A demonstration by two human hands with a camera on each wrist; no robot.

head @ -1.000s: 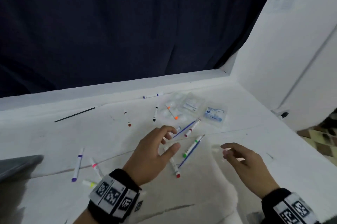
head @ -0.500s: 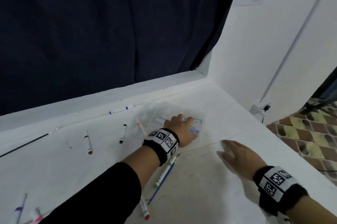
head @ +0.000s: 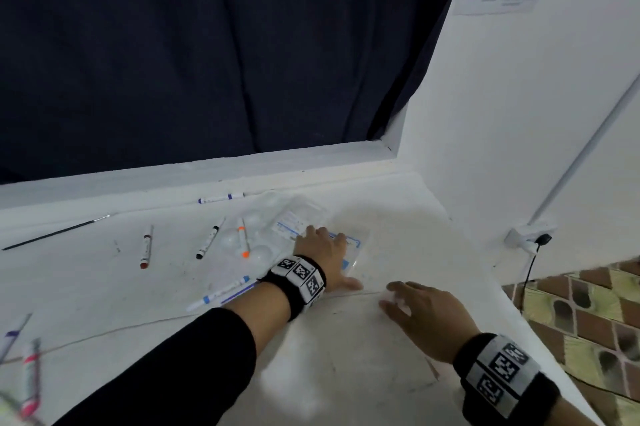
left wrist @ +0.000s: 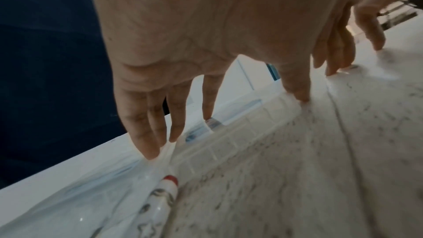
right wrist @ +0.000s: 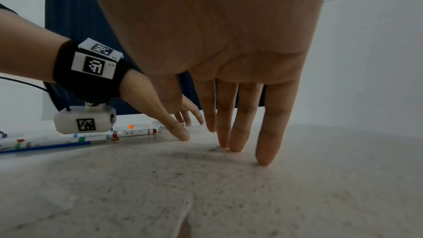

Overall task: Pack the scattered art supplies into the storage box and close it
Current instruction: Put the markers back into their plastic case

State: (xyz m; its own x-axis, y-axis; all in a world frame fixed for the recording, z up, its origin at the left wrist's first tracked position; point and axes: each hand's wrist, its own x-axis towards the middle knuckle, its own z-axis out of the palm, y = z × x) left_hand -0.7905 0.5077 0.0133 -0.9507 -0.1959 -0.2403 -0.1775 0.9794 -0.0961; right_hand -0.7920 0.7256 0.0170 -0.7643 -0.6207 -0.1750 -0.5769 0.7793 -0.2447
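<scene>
In the head view, the left hand (head: 320, 254) is seen stretched far across the bench (head: 398, 228), fingers spread flat on the clear plastic storage box (head: 298, 217) with its blue-printed label; a second ago that hand was hovering near over the markers with fingers loosely curled, and half a second ago it had already been laid on the box, so the reach has been completed and a press or a draw toward the near edge is judged to be in hand. The right hand (head: 424, 309) is laid flat on the bench to the right, near the box but apart from it, fingers straight and nothing held. The supplies remain scattered: an orange-tipped marker (head: 243, 237) lies on the clear tray (head: 258, 254) left of the box, a black-tipped marker (head: 207, 242) and a red marker (head: 146, 247) further left, a blue-banded marker (head: 220, 198) by the far ledge, a thin dark brush (head: 55, 233) at the far left, and a blue-capped marker (head: 219, 293) near the left sleeve. In the left wrist view, the fingertips (left wrist: 150, 151) are seen pressed straight onto the ribbed clear plastic, with a red-capped marker (left wrist: 163, 195) just beside it; nothing is gripped. In the right wrist view, the right fingers (right wrist: 265, 151) are seen straight with the tips on the bench surface, and markers lie at the left beyond the other wrist. Nothing is judged packed yet; the box must first be secured and opened.
</scene>
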